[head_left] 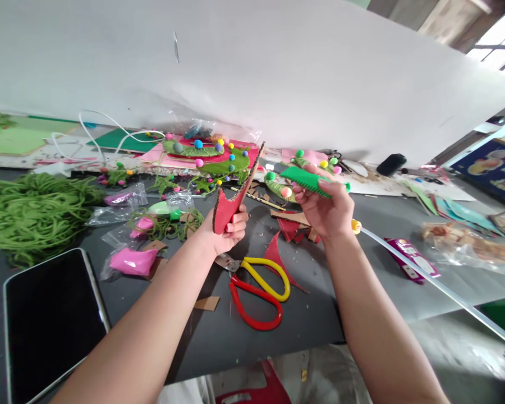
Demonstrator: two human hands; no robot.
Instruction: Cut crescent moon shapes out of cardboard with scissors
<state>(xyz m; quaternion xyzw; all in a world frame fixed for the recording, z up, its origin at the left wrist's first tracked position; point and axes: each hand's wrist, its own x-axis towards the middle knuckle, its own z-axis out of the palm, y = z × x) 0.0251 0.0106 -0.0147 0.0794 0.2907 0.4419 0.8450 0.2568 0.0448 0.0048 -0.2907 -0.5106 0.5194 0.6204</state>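
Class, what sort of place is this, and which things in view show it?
Probably a craft table: a heap of green yarn, large scissors with red and yellow handles, and red-faced cardboard in the left hand.

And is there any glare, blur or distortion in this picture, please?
In the head view, the window is overexposed, nearly white; the larger pink packet has glossy highlights; the blue panel at right is blurred; the forearms look stretched, probably wide-angle distortion.

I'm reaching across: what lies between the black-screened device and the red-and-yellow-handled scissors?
In the head view, a pink packet and brown cardboard scraps lie between the black-screened device and the scissors, with the left forearm crossing above.
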